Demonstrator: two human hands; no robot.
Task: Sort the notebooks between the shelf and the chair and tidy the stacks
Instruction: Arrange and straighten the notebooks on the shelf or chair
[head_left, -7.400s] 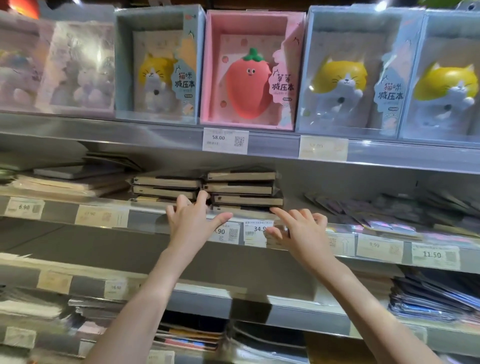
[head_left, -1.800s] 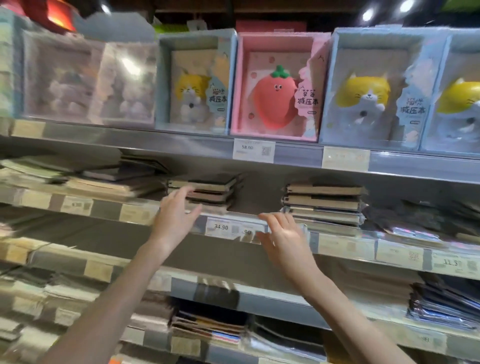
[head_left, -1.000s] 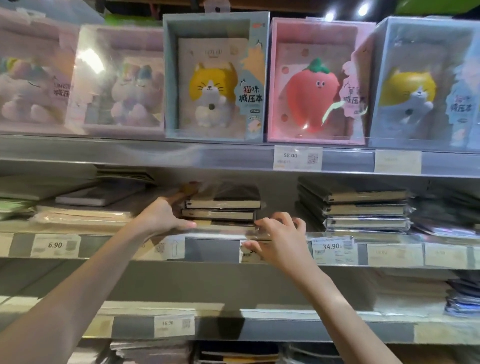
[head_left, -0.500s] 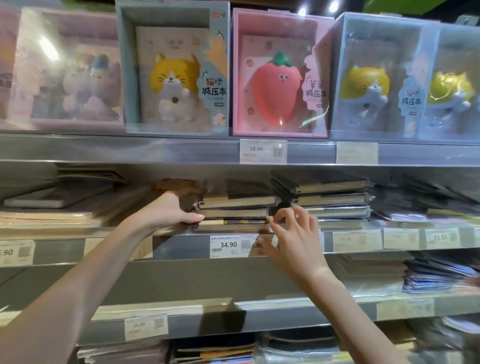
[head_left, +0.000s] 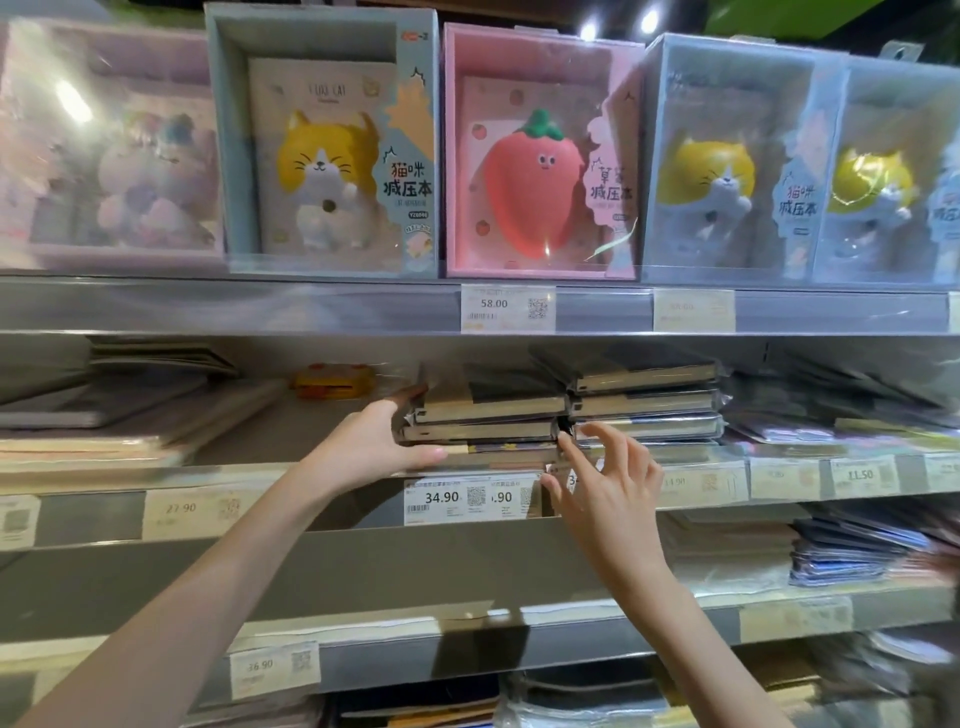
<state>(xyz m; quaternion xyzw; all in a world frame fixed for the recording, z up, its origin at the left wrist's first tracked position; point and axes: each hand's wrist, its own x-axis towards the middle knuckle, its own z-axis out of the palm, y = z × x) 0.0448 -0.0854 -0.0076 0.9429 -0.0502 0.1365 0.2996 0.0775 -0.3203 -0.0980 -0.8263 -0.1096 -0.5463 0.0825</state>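
Observation:
Two stacks of dark wrapped notebooks lie side by side on the middle shelf (head_left: 311, 475). My left hand (head_left: 374, 441) presses flat against the left end of the left stack (head_left: 488, 415), thumb along its front lower edge. My right hand (head_left: 602, 478) hovers with spread fingers in front of the gap between that stack and the right stack (head_left: 644, 400), fingertips at or near the books' front corners. The two stacks sit close together, almost touching.
Boxed cat and strawberry squishy notebooks (head_left: 535, 156) fill the top shelf. Flat notebooks (head_left: 104, 410) lie at the left, an orange item (head_left: 335, 382) behind, thin packs (head_left: 857, 415) at the right. Price tags (head_left: 467, 499) line the shelf rails; more stacks lie below.
The left stack has slid rightward under my left hand until it sits beside the right stack. My right hand has opened its fingers near the gap.

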